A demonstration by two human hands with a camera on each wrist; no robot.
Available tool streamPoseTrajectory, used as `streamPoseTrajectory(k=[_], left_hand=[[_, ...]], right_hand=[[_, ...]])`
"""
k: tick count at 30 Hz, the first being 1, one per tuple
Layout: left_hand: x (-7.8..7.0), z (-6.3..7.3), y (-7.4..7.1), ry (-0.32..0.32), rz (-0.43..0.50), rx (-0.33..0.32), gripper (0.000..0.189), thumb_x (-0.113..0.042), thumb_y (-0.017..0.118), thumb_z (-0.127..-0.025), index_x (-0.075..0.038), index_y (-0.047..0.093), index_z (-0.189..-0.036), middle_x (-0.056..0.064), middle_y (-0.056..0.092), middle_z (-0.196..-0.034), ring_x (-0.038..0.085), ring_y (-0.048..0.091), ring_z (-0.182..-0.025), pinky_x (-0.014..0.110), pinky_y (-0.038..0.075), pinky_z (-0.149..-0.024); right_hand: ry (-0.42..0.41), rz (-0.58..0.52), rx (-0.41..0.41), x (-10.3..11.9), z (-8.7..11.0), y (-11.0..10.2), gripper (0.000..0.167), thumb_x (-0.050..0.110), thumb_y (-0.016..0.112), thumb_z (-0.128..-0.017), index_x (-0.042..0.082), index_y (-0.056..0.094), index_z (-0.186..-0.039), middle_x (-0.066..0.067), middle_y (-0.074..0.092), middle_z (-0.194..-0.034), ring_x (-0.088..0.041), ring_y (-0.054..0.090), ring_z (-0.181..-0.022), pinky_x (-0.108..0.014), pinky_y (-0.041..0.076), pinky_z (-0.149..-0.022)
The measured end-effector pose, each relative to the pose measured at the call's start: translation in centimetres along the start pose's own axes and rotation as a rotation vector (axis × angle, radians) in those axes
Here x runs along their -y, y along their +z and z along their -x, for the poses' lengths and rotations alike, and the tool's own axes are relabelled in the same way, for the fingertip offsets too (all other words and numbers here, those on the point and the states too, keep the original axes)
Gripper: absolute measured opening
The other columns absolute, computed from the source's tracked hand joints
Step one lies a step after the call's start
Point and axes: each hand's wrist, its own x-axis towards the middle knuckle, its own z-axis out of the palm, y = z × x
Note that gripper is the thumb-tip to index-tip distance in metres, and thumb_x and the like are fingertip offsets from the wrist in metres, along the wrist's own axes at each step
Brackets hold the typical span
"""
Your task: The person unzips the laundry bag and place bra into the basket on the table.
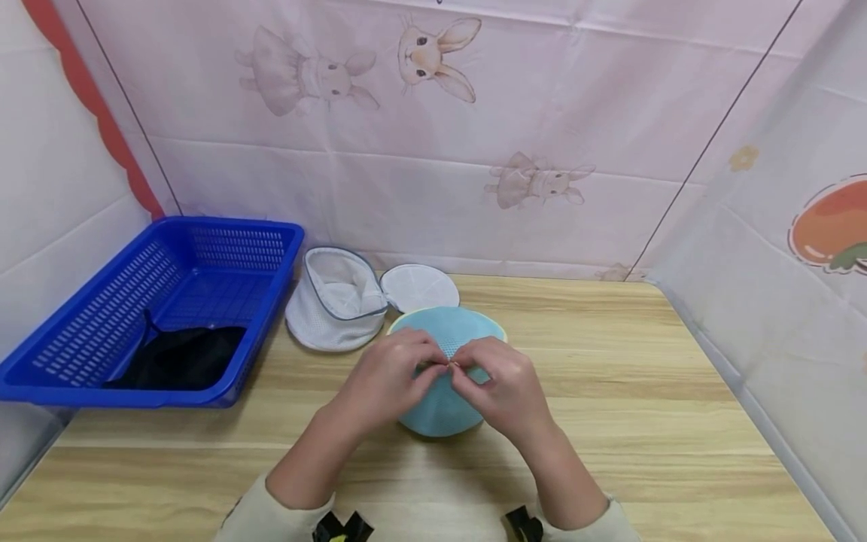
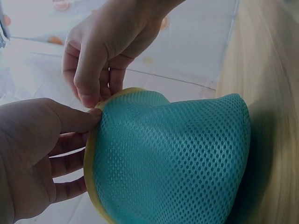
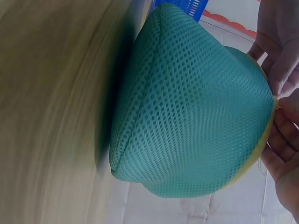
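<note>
A teal mesh laundry bag [image 1: 440,410] with yellow trim stands on the table, its side puffed out in both wrist views. My left hand [image 1: 395,370] pinches the yellow-edged rim between thumb and forefinger. Tip to tip with it, my right hand [image 1: 503,384] pinches the same edge. In the left wrist view the left hand [image 2: 35,154] is at the left and the right hand [image 2: 107,46] above. What small part lies between the fingertips is too small to tell.
Behind the teal bag, a white mesh bag [image 1: 332,324] stands with its round lid [image 1: 421,288] folded open. At left, a blue plastic basket [image 1: 230,376] holds a black cloth item [image 1: 186,357]. A printed curtain [image 1: 379,181] borders the wooden table [image 1: 643,421] at the back.
</note>
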Motion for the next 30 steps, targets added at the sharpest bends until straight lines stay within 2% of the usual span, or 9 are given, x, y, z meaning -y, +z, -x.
streamPoseTrajectory(k=[4, 7, 14, 19, 24, 27, 30], left_hand=[[0.3, 0.1, -0.2, -0.03, 0.006, 0.024, 0.005, -0.016, 0.079, -0.083, -0.019, 0.076, -0.086, -0.011, 0.069, -0.086, 0.007, 0.062, -0.085, 0.026, 0.053, -0.077], [0.5, 0.1, -0.5, -0.063, 0.009, 0.039, 0.005, -0.016, 0.079, -0.083, -0.019, 0.076, -0.086, -0.01, 0.069, -0.087, 0.007, 0.063, -0.086, 0.027, 0.053, -0.078], [1.1, 0.1, -0.8, -0.089, 0.005, 0.031, 0.006, -0.016, 0.08, -0.082, -0.018, 0.076, -0.085, -0.009, 0.07, -0.087, 0.008, 0.063, -0.086, 0.028, 0.053, -0.076], [1.0, 0.1, -0.8, -0.06, 0.003, 0.012, 0.006, -0.015, 0.081, -0.082, -0.017, 0.076, -0.085, -0.009, 0.069, -0.086, 0.007, 0.062, -0.085, 0.026, 0.053, -0.074], [0.7, 0.1, -0.2, 0.017, 0.027, -0.026, 0.004, -0.014, 0.079, -0.082, -0.016, 0.076, -0.084, -0.009, 0.069, -0.086, 0.009, 0.062, -0.085, 0.025, 0.053, -0.076], [0.5, 0.1, 0.1, 0.048, 0.024, -0.025, 0.003, -0.015, 0.078, -0.083, -0.015, 0.077, -0.087, -0.009, 0.068, -0.086, 0.009, 0.062, -0.085, 0.024, 0.052, -0.076], [0.3, 0.1, 0.1, 0.048, 0.014, -0.006, 0.004, -0.015, 0.077, -0.084, -0.015, 0.076, -0.088, -0.009, 0.068, -0.087, 0.009, 0.061, -0.085, 0.024, 0.052, -0.075]], right_hand=[[-0.007, 0.01, -0.002, -0.2, 0.0, -0.1, 0.015, -0.004, 0.071, -0.075, 0.01, 0.069, -0.078, 0.003, 0.07, -0.077, -0.009, 0.065, -0.074, -0.022, 0.055, -0.069], [0.017, 0.015, 0.009, -0.3, 0.0, -0.3, 0.014, -0.003, 0.07, -0.076, 0.011, 0.069, -0.077, 0.002, 0.07, -0.076, -0.009, 0.065, -0.074, -0.021, 0.055, -0.07], [0.043, 0.012, 0.002, -0.3, -0.1, -0.8, 0.011, -0.001, 0.068, -0.079, 0.01, 0.069, -0.077, -0.002, 0.071, -0.076, -0.011, 0.066, -0.074, -0.022, 0.056, -0.071], [0.049, 0.021, -0.008, -0.4, -0.1, -0.8, 0.011, -0.001, 0.068, -0.078, 0.01, 0.069, -0.077, -0.002, 0.071, -0.077, -0.011, 0.066, -0.074, -0.022, 0.056, -0.071], [0.014, 0.005, -0.006, -0.2, 0.0, -0.3, 0.013, -0.003, 0.07, -0.076, 0.01, 0.069, -0.078, 0.0, 0.07, -0.078, -0.01, 0.066, -0.074, -0.021, 0.055, -0.072], [-0.009, -0.001, -0.001, 0.0, 0.0, 0.1, 0.012, -0.002, 0.071, -0.078, 0.01, 0.069, -0.079, -0.001, 0.07, -0.077, -0.01, 0.065, -0.075, -0.021, 0.055, -0.071], [-0.011, -0.003, 0.001, 0.1, 0.0, 0.2, 0.012, -0.002, 0.071, -0.079, 0.01, 0.069, -0.079, -0.001, 0.07, -0.076, -0.01, 0.065, -0.074, -0.021, 0.055, -0.071]])
